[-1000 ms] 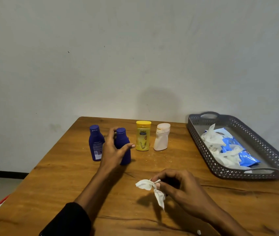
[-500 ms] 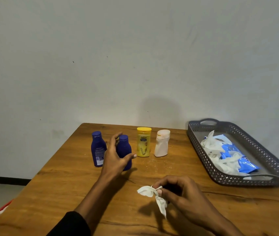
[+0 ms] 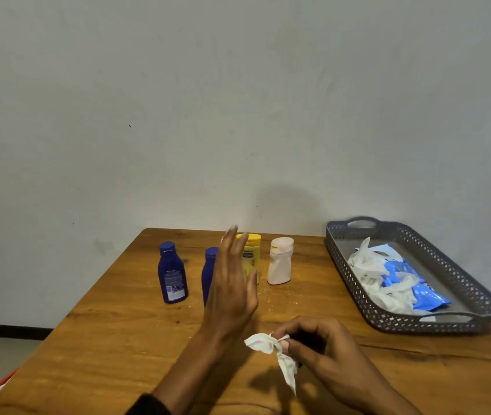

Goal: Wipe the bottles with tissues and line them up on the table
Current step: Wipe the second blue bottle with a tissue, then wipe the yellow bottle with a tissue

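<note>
Wooden table (image 3: 112,348): 4 upright bottles (image 3: 172,272), right hand (image 3: 331,351) pinching tissue (image 3: 271,348).

A grey perforated tray (image 3: 340,259) is sitting at the table's right side, containing 1 blue packet (image 3: 418,283). A pale wall (image 3: 238,100) is standing behind; a dark skirting strip (image 3: 4,330) is running along its base.

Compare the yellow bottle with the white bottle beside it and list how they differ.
The yellow bottle is yellow with a printed label; the white bottle is plain white. The yellow bottle is partly hidden behind the raised left hand; the white bottle shows in full. The white bottle narrows at its middle; the yellow bottle looks straighter. Both stand upright in the row on the table.
</note>
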